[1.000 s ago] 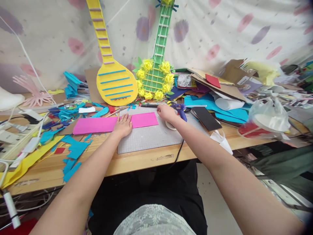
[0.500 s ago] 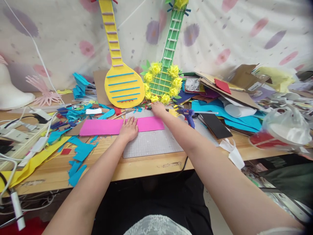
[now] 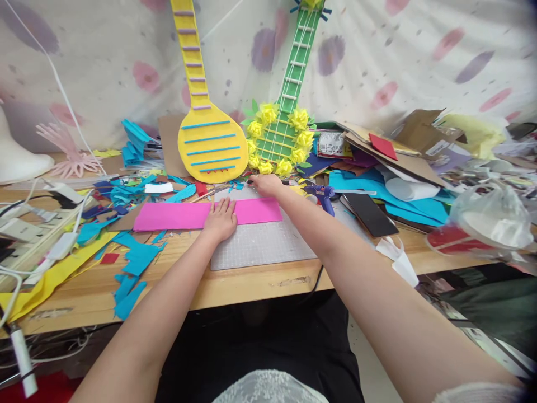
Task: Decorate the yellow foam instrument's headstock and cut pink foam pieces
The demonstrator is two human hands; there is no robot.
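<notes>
A long strip of bright pink sheet [image 3: 176,216] lies across the worktable, partly over a grey gridded cutting mat [image 3: 260,246]. My left hand [image 3: 221,218] rests flat on the strip with its fingers stretched out. Beyond the strip's far edge, my right hand [image 3: 267,184] is curled down among the scraps at the foot of the two instruments. Dark bits show on either side of its fingers; what they grip is too small to name. A yellow lute-shaped craft [image 3: 213,146] and a green one with yellow flowers [image 3: 277,137] lean against the patterned curtain.
Right of my hand are a blue glue gun [image 3: 323,196] and a black phone [image 3: 371,214]. Blue scraps [image 3: 136,252] litter the left side, near a power strip with cables [image 3: 37,240]. A bagged red tub [image 3: 465,238] stands at far right.
My right hand has shifted slightly left, its fingers now curled over something dark among the scraps. The left hand stays on the pink strip. The view has turned slightly.
</notes>
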